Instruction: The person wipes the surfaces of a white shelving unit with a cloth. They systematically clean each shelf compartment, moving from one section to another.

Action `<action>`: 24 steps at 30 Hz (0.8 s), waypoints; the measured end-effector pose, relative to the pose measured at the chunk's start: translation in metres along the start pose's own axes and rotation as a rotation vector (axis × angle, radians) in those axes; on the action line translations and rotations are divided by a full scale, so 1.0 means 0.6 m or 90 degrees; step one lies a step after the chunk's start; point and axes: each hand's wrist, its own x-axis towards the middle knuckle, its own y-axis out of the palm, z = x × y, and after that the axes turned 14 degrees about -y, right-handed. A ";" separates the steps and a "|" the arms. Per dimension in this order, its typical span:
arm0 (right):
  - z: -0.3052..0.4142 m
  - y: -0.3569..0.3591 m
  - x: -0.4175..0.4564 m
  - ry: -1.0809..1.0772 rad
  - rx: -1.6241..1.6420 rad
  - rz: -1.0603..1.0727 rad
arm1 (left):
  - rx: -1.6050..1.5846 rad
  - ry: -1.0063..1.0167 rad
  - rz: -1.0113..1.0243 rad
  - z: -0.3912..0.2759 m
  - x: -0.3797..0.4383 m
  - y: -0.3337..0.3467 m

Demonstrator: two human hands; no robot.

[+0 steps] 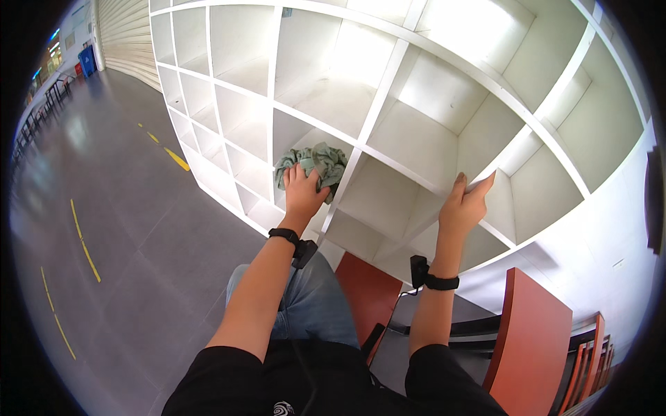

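Observation:
A large white cubby shelf [359, 147] fills the view before me. My left hand [304, 192] holds a crumpled grey-green cloth [323, 161] at the opening of one compartment, fingers spread over its near side. To the right, my right hand [464, 200] grips the front edge of an upright divider, thumb on one side and fingers on the other. Both wrists wear black straps with small dark devices.
Red-orange chairs stand at the lower right, one backrest [536, 343] close to my right arm. A red seat [368, 286] lies below the shelf. Grey floor [156, 249] with yellow lines spreads leftward, towards a roller shutter [130, 39] and a blue bin [87, 61].

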 end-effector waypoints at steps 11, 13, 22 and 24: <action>0.003 0.004 -0.001 -0.024 -0.038 -0.022 | 0.002 0.010 -0.014 0.003 -0.003 0.006; 0.006 0.005 0.002 -0.031 -0.019 -0.033 | 0.008 0.007 -0.012 0.005 -0.003 0.007; -0.003 0.006 -0.002 -0.034 -0.036 -0.028 | 0.003 0.016 -0.009 0.004 -0.008 0.005; -0.002 0.005 -0.002 -0.037 -0.030 -0.029 | 0.006 0.013 -0.011 0.003 -0.009 0.005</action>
